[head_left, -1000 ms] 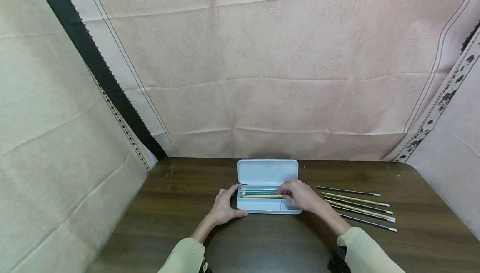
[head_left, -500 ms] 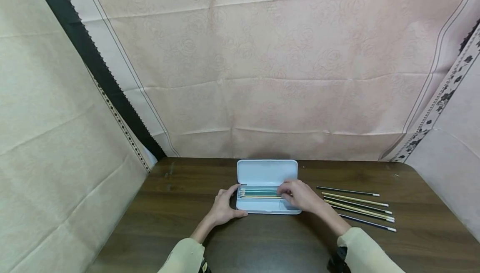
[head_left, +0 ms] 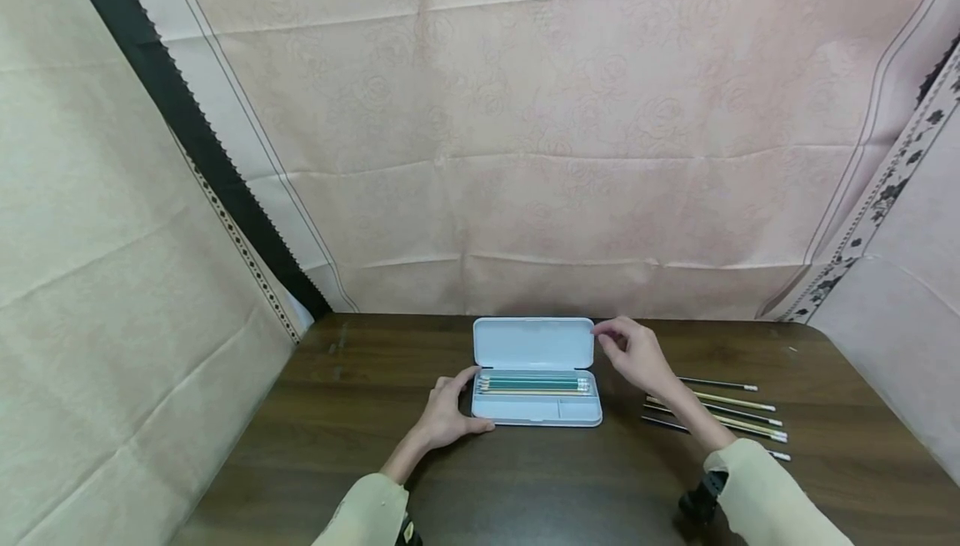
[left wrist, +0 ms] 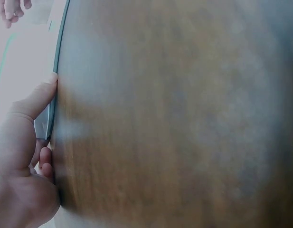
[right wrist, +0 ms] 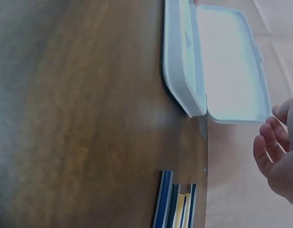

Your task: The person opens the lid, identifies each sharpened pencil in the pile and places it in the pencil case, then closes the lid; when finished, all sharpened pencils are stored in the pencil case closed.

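A light blue pencil case (head_left: pixel 536 418) stands on the table with its lid (head_left: pixel 532 343) raised. Green pencils (head_left: pixel 528 383) and a pale yellowish one lie side by side in its tray. My left hand (head_left: pixel 444 419) grips the case's left end, thumb at the front edge and fingers toward the back; the left wrist view shows this thumb (left wrist: pixel 44 92) along the rim. My right hand (head_left: pixel 636 354) is at the upper right corner of the lid, fingertips right at its edge. In the right wrist view its other fingers (right wrist: pixel 267 142) are loosely bent, with no pencil in them.
Several loose dark and yellow pencils (head_left: pixel 738 423) with white ends lie on the brown table (head_left: pixel 540 488) to the right, partly under my right forearm. A pale patterned cloth (head_left: pixel 525 154) hangs behind the table and at both sides.
My right hand has left the pencils in the tray and moved up and right to the lid's corner, exposing the pencils' right ends. The left hand has stayed at the case.
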`<state>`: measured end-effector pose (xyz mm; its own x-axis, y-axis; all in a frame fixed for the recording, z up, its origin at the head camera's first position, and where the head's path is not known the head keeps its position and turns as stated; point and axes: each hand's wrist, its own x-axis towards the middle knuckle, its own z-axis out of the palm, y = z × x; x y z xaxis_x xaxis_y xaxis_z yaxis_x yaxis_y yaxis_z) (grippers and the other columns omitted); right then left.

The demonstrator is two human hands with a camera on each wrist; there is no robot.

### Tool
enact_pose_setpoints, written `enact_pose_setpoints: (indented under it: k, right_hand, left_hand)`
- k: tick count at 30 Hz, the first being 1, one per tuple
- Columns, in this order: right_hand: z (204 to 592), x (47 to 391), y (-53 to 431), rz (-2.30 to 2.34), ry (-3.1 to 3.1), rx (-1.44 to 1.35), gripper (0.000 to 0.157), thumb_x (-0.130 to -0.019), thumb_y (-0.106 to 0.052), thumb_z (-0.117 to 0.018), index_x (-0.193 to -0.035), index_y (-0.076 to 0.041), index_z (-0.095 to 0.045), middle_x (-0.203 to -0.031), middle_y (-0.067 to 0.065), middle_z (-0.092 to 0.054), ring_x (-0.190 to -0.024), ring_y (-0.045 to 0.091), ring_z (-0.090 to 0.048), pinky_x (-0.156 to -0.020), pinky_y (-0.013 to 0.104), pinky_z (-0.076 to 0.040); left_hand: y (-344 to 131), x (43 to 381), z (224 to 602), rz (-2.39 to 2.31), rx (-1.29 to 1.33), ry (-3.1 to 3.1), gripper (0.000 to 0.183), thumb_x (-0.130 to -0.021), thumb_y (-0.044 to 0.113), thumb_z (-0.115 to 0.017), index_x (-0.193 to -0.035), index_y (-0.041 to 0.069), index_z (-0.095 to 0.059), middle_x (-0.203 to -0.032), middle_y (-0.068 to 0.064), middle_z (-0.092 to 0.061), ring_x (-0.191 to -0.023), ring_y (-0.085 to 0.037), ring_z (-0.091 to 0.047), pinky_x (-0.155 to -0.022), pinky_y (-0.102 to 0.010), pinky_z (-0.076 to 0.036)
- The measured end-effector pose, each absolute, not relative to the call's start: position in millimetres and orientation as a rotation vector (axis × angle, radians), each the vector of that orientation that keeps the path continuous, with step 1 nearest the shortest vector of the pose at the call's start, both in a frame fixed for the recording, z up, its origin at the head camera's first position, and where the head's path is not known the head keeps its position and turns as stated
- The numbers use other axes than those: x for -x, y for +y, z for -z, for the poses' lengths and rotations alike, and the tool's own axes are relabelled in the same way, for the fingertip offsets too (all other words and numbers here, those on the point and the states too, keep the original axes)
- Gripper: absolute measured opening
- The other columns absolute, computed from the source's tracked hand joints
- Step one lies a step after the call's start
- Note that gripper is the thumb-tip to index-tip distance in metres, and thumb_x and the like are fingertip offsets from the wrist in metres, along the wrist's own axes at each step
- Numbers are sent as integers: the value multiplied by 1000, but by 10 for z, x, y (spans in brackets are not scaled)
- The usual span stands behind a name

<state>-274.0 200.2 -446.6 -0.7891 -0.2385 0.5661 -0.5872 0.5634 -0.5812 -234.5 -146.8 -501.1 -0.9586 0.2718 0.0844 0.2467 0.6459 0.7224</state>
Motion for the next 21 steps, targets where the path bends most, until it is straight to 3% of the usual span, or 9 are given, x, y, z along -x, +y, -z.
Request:
enact_pose_setpoints:
  k: [11,21]
  right_hand:
    - [4419,2930,1972,-1249,-2450,-548,24,-95,5,-58,-118,7,-65,-110,19,-63,-98,30,-60,-83,40,-49]
    - [4400,2917,1878,-1380,-2500,-528,26,-100,-5,-58,-124,5,-63,-117,20,-64,-105,33,-59,-92,51,-47]
  left_hand:
    - [-1461,2352,5026,-1214,-406,2829,93,-73,38,-90,-150,16,-43,-133,-14,-48,-119,-30,-41,-95,-52,-40]
    - [-1459,2347,5024,-1213,-370,2830,93,-72,38,-91,-149,18,-42,-135,-10,-49,-119,-28,-42,-96,-51,-39]
